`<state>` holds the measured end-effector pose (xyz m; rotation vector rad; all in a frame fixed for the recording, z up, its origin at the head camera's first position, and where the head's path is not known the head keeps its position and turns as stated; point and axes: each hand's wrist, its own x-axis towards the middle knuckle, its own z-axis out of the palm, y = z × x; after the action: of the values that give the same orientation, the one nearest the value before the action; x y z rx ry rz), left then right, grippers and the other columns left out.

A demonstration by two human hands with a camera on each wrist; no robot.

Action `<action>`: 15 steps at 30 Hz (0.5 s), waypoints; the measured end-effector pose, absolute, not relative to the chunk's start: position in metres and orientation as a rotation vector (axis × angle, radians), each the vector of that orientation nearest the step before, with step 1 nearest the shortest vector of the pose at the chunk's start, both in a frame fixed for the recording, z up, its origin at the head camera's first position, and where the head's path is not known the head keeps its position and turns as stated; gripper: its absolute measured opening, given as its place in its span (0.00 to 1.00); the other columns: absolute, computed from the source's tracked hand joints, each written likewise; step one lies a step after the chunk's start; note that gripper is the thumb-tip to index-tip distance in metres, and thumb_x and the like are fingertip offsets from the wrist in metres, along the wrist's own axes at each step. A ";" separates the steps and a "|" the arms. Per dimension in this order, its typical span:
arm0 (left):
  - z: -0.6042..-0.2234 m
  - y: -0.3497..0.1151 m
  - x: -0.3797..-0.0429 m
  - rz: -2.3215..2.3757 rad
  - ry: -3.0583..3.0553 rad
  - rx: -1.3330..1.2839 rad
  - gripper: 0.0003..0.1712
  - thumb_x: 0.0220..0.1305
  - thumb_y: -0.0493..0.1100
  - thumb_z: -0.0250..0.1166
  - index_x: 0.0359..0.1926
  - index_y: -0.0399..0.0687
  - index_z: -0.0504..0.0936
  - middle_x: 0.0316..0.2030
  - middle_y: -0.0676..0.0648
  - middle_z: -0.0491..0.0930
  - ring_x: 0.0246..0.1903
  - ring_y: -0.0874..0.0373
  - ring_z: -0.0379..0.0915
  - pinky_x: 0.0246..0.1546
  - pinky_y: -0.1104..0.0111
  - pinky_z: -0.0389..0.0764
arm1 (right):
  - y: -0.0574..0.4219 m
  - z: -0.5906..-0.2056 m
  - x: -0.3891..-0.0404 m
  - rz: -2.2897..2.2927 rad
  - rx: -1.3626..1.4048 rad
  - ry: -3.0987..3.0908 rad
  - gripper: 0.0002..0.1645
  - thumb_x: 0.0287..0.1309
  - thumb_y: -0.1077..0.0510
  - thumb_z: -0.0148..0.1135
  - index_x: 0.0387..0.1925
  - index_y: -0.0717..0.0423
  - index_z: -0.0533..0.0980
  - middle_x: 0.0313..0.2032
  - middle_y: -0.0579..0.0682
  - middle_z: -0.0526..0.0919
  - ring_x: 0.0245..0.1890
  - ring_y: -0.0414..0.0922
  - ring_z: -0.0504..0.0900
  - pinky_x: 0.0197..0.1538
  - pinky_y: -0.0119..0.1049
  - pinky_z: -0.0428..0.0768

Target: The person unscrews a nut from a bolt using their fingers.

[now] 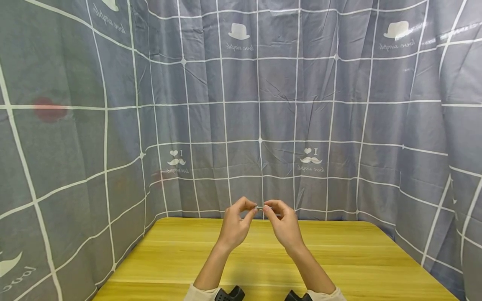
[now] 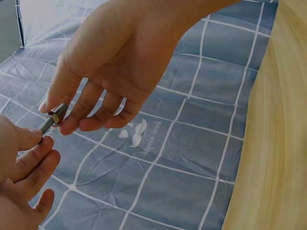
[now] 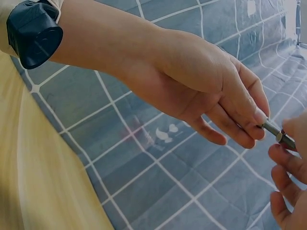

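Observation:
A small silver threaded bolt is held level between both hands above the table's far edge. Toward its left end sits a brass-toned hex nut, with a short bit of thread showing beyond it. My left hand pinches the nut end between thumb and index fingertips, its other fingers loosely bent. With thumb and fingertips, my right hand grips the opposite end of the bolt, which those fingertips hide. Bare metal shows between the two hands in the right wrist view.
Below the hands lies a yellow wood-grain table. A grey curtain with white grid lines hangs behind it and along both sides. Black wrist devices sit at the light sleeves.

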<state>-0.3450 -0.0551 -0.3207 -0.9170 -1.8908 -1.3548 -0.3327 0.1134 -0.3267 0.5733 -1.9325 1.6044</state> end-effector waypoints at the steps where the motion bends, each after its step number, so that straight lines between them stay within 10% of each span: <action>1: -0.321 -0.055 -0.345 -1.353 -1.889 -0.919 0.02 0.73 0.35 0.66 0.42 0.39 0.83 0.42 0.47 0.86 0.49 0.46 0.83 0.49 0.48 0.84 | 0.114 -0.327 -0.333 1.606 0.571 -1.927 0.10 0.73 0.55 0.64 0.49 0.57 0.83 0.44 0.51 0.86 0.45 0.52 0.82 0.48 0.43 0.79; 15: -0.321 -0.055 -0.345 -1.361 -1.904 -0.908 0.02 0.72 0.36 0.66 0.43 0.42 0.83 0.43 0.48 0.86 0.50 0.47 0.82 0.48 0.51 0.85 | 0.114 -0.328 -0.333 1.612 0.597 -1.953 0.12 0.73 0.57 0.64 0.53 0.57 0.82 0.47 0.52 0.86 0.48 0.53 0.83 0.52 0.45 0.80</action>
<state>-0.3452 -0.0555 -0.3214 -0.9076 -1.9038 -1.3608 -0.3329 0.1139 -0.3276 0.5970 -1.9525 1.6123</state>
